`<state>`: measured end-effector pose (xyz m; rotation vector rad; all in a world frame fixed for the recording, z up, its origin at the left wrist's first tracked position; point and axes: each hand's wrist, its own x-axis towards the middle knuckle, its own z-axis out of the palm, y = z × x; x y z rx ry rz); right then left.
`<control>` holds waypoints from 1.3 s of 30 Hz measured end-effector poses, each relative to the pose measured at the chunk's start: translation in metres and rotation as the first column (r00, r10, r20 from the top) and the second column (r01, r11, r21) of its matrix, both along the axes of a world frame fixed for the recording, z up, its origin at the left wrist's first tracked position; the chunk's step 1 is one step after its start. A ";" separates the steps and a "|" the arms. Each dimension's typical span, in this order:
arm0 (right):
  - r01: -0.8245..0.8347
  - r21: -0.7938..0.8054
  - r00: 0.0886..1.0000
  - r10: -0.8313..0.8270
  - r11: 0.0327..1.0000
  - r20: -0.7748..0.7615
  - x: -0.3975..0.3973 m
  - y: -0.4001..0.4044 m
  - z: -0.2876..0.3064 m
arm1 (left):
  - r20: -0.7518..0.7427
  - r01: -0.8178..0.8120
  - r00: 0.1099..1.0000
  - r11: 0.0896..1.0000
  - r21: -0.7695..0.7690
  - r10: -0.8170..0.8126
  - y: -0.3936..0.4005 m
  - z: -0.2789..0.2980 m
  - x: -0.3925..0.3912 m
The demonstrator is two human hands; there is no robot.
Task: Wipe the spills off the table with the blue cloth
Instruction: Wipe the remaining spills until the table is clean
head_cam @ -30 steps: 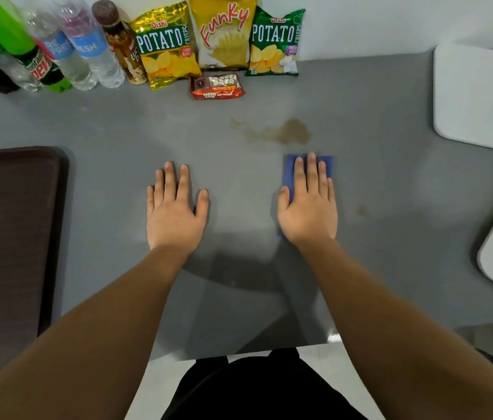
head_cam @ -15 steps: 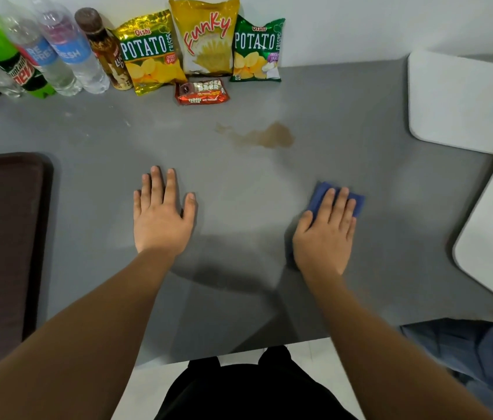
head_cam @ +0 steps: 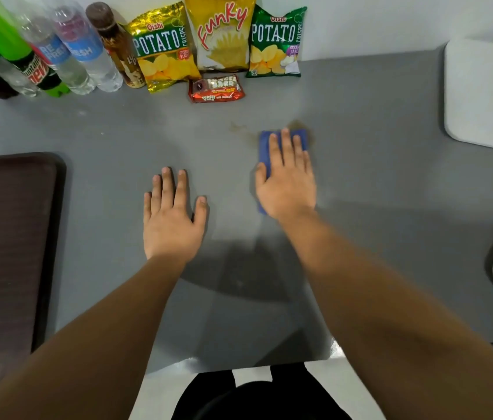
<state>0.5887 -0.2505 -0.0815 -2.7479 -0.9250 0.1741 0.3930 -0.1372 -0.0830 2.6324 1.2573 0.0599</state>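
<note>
- My right hand [head_cam: 287, 183] lies flat, fingers [head_cam: 284, 147] together, pressing the cloth [head_cam: 264, 147] onto the table [head_cam: 390, 177].
- Cloth's long axis runs away from me; its far edge touches the brown spill [head_cam: 299, 126].
- Spill trails leftward from my fingertips, so I'd judge the next stroke goes forward-left.
- Left hand [head_cam: 172, 219] rests splayed, farther from the spill.

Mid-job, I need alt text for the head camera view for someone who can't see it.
The right hand presses a blue cloth flat onto a brown spill on the grey table. The left hand rests flat nearby; bottles and snack bags line the wall.
</note>
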 end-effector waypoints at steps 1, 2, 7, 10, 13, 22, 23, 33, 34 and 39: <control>0.027 -0.012 1.000 -0.027 1.000 -0.005 0.012 -0.002 -0.001 | 0.001 0.000 1.000 1.000 -0.002 0.000 0.000 0.000 0.000; 0.059 -0.020 0.998 -0.059 0.998 -0.010 0.022 -0.005 -0.002 | 0.003 -0.001 1.000 1.000 -0.002 0.001 0.000 0.000 0.000; 0.213 0.000 0.977 -0.213 0.977 -0.013 0.022 -0.030 -0.003 | 0.002 0.004 1.000 1.000 0.008 -0.004 0.001 -0.001 0.000; 0.249 -0.017 0.968 -0.249 0.968 0.035 -0.017 -0.038 -0.002 | -0.002 0.008 1.000 1.000 0.005 -0.008 0.001 -0.002 0.000; 0.186 0.029 0.981 -0.188 0.982 0.051 -0.066 -0.026 0.001 | -0.002 0.002 1.000 1.000 0.006 -0.002 0.002 -0.003 0.001; -0.180 -0.017 0.982 0.179 0.983 -0.051 -0.038 0.082 0.005 | 0.029 0.002 1.000 1.000 0.018 -0.003 0.003 -0.007 -0.001; -0.171 -0.017 0.984 0.170 0.985 -0.049 -0.026 0.085 0.005 | 0.036 -0.002 0.999 1.000 0.020 0.001 0.003 -0.008 -0.001; 0.110 -0.017 0.994 -0.111 0.994 -0.019 0.008 0.014 -0.003 | 0.048 0.003 0.999 1.000 0.022 -0.004 0.003 -0.011 -0.002; 0.121 -0.016 0.993 -0.121 0.993 -0.008 -0.003 0.007 -0.003 | 0.048 0.003 0.999 1.000 0.024 -0.004 0.003 -0.011 -0.002; 0.080 0.017 0.996 -0.081 0.997 0.035 -0.063 0.012 -0.004 | 0.052 -0.001 0.999 0.999 0.037 -0.001 0.003 -0.012 -0.001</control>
